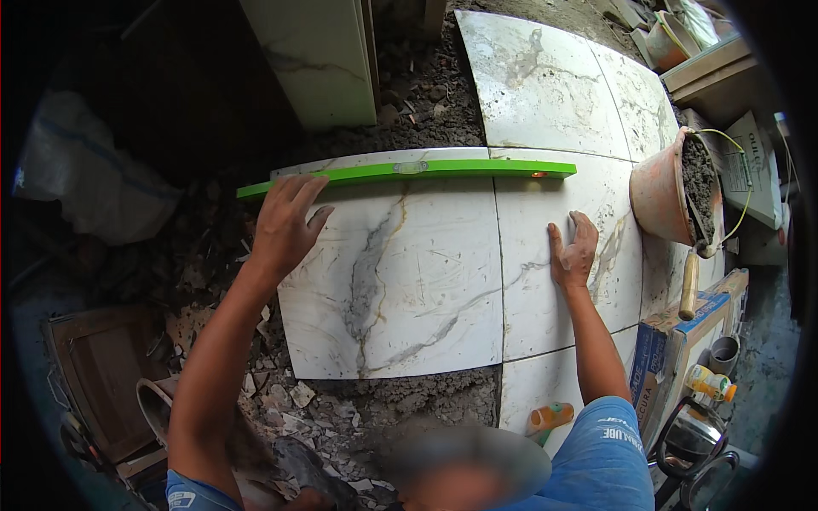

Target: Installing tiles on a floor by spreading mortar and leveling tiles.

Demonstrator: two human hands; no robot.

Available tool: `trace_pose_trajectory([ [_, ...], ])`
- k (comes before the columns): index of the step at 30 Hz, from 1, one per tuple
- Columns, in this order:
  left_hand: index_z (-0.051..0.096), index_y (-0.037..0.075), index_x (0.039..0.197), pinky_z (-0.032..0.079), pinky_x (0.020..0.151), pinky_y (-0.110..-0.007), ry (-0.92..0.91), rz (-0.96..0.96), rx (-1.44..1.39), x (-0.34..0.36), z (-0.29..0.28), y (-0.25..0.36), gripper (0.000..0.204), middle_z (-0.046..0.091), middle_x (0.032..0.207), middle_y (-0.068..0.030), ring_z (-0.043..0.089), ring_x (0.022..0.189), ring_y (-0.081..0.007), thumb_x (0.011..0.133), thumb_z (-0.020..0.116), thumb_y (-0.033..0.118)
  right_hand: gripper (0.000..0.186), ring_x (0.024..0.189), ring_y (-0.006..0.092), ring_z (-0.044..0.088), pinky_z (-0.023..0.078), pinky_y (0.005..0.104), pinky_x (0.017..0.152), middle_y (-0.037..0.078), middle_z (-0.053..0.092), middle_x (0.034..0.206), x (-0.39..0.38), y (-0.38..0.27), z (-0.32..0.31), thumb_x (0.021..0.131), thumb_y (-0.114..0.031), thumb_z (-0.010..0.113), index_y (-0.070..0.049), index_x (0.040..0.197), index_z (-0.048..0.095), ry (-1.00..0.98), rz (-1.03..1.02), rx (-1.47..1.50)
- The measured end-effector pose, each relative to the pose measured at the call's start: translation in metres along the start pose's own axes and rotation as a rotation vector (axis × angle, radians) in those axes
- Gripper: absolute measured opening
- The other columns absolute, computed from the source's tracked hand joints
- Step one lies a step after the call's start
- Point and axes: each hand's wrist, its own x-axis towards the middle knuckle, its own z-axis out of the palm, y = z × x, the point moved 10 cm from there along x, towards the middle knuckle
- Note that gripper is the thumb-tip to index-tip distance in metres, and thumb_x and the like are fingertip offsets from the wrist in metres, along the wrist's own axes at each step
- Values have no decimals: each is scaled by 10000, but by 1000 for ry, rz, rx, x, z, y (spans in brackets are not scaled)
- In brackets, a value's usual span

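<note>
A long green spirit level (366, 173) lies across the far part of a large white marble-look tile (434, 281) and reaches over the joint onto the neighbouring tile (532, 315). My left hand (290, 217) touches the level near its left end, fingers extended against it and thumb held apart. Nearer to me than the level's right end, my right hand (574, 254) rests on the neighbouring tile with its fingers apart, holding nothing. Grey mortar (426, 404) shows along the near edge of the marble-look tile.
On the right stands a bucket of mortar (660, 192) with a wooden-handled trowel (689, 285) in it. Below it are a cardboard box (660, 341), an orange-capped bottle (711, 383) and a metal kettle (692, 434). Rubble (298, 417) covers the ground at lower left, beside a wooden panel (106, 375).
</note>
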Motion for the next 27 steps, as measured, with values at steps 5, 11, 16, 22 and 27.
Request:
trace_pose_trajectory([
  [5,626,52,1144,459,931,-445,1,62,71,41,38,10,430,636,1075,-145,581,1044,-344,764,768,197,540,1204,356,482,387,436,1050,190,572,1256,1,-2,0,875,-382,693,22,1212,569,-6,5,-21],
  [11,580,46,942,470,810,-464,-415,-97,101,5,81,3,242,611,927,-141,583,951,-351,797,698,199,533,1195,354,480,386,439,1045,175,570,1255,3,-3,-3,861,-381,700,13,1201,580,-1,10,-10],
  [16,572,35,964,502,777,-462,-399,-228,55,-79,63,28,265,616,924,-160,611,894,-358,825,697,224,545,1204,341,475,387,432,1046,156,565,1268,1,3,-2,865,-412,684,2,1205,588,-5,58,-18],
  [22,568,40,1004,495,775,-461,-372,-338,-7,-125,57,30,274,612,936,-163,608,902,-365,834,685,219,530,1210,322,477,391,429,1042,138,565,1267,-1,3,-4,868,-422,677,-24,1206,590,13,65,-14],
  [27,554,53,1026,487,791,-464,-336,-357,-59,-128,57,29,280,611,958,-163,604,912,-370,830,685,204,518,1196,311,489,401,428,1028,126,572,1255,-1,0,-7,866,-419,679,-27,1193,592,25,60,-11],
])
